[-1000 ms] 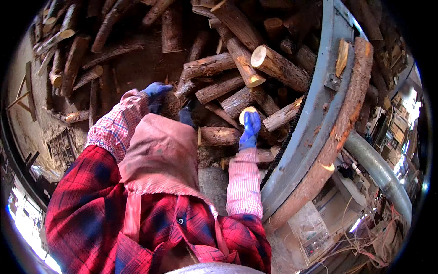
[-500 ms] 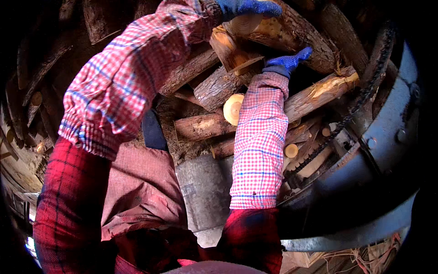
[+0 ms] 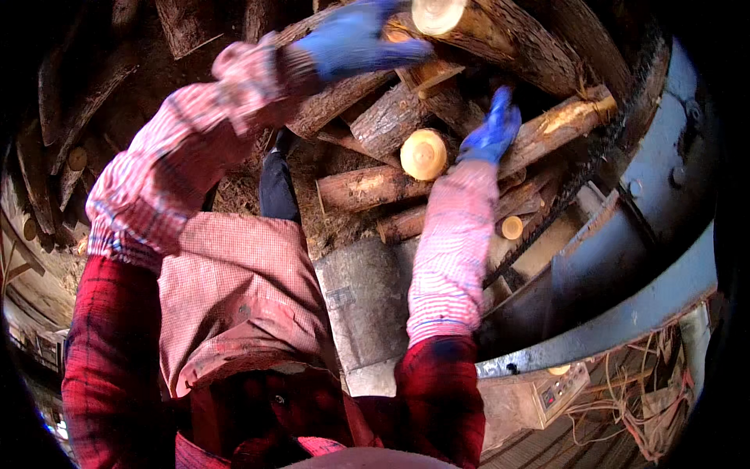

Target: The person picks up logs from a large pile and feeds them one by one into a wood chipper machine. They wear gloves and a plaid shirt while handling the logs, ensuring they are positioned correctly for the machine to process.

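Both my hands wear blue gloves and reach forward into a pile of bark-covered logs. My left hand [image 3: 355, 43] lies over a long log [image 3: 336, 98] near the top of the view, fingers spread along it. Lower and to the right, my right hand [image 3: 492, 133] rests on a thick log [image 3: 558, 125] with a pale cut patch. A log with a round pale end face [image 3: 423, 153] sits just left of my right hand. Another log [image 3: 367, 187] lies crosswise below it.
A grey metal plate [image 3: 367, 305] sits under my right forearm. A curved blue-grey machine frame [image 3: 625, 313] runs along the right, with a toothed chain [image 3: 578, 180] on its inner edge. A control box [image 3: 547, 395] and loose wires [image 3: 625, 391] hang below. More logs [image 3: 70, 160] lie at left.
My head has leaned further over the pile, so the logs look nearer. Both hands have reached up from the front logs to ones deeper in the pile.
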The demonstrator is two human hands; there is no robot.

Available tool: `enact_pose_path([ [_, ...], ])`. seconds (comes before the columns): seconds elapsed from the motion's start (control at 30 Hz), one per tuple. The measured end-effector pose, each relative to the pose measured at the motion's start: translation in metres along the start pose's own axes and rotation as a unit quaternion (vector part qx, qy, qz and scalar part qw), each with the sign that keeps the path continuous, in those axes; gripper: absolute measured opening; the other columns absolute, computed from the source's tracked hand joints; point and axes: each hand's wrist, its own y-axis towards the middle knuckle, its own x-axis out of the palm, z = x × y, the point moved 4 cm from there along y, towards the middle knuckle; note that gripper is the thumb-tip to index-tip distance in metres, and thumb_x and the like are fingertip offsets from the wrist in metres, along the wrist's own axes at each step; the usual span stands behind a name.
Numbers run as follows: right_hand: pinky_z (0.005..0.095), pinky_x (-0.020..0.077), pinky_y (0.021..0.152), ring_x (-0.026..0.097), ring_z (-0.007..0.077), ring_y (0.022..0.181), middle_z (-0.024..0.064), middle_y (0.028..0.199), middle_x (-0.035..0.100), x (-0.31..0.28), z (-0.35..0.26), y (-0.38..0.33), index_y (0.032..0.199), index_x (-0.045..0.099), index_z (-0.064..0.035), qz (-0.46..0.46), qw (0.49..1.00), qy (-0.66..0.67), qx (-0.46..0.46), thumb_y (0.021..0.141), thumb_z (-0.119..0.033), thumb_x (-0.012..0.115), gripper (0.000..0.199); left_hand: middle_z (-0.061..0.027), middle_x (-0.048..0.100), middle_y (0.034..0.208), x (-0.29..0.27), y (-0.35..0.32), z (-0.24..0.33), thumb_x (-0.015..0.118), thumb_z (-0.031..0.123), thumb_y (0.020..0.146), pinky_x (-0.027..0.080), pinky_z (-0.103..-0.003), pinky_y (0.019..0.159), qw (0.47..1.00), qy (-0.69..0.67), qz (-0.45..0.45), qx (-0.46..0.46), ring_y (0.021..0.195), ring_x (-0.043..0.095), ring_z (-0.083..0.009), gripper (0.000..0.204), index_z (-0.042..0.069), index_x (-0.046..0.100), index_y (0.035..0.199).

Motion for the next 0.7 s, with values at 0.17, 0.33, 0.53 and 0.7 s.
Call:
enact_pose_path([
  [0.17, 0.0453, 0.0401, 0.103, 0.049, 0.0329, 0.116, 0.0208, 0.129, 0.045, -0.148, 0.103, -0.006, 0.14, 0.024, 0.0025, 0.276, 0.905, -0.313, -0.081, 0.058, -0.023, 0.09, 0.108, -0.0177, 0.062, 0.116, -0.007, -0.14, -0.114, 0.066, 0.036, 0.086, 0.047, -0.033, 0.091, 0.977, -0.062, -0.013, -0.202, 0.104, 0.061, -0.0227, 0.055, -0.002, 0.053, 0.123],
  [0.33, 0.0452, 0.0405, 0.104, 0.047, 0.0309, 0.117, 0.0167, 0.136, 0.04, -0.172, 0.14, 0.055, 0.144, 0.017, -0.0059, 0.107, 0.972, -0.18, -0.106, 0.057, -0.014, 0.09, 0.113, -0.0105, 0.067, 0.099, -0.016, -0.288, -0.195, 0.07, 0.029, 0.082, 0.05, -0.031, 0.079, 0.925, -0.024, -0.081, -0.371, 0.087, 0.063, -0.0171, 0.045, 0.0, 0.058, 0.116],
  [0.53, 0.0444, 0.0453, 0.098, 0.049, 0.0284, 0.115, 0.0135, 0.133, 0.045, -0.122, 0.091, -0.007, 0.145, 0.021, -0.0086, 0.058, 0.996, 0.033, 0.062, 0.063, -0.002, 0.083, 0.102, -0.0097, 0.066, 0.103, -0.002, -0.303, -0.162, 0.071, 0.026, 0.083, 0.05, -0.031, 0.083, 0.899, -0.125, -0.063, -0.415, 0.093, 0.062, -0.017, 0.047, 0.0, 0.055, 0.119],
  [0.7, 0.0422, 0.0391, 0.103, 0.049, 0.0292, 0.118, 0.0138, 0.133, 0.048, -0.096, 0.061, -0.162, 0.139, 0.036, -0.0025, -0.152, 0.89, 0.351, 0.248, 0.084, -0.044, 0.065, 0.074, -0.0106, 0.063, 0.114, 0.033, -0.216, -0.07, 0.068, 0.036, 0.086, 0.048, -0.029, 0.088, 0.944, -0.14, -0.162, -0.251, 0.1, 0.059, -0.0165, 0.052, -0.002, 0.056, 0.119],
])
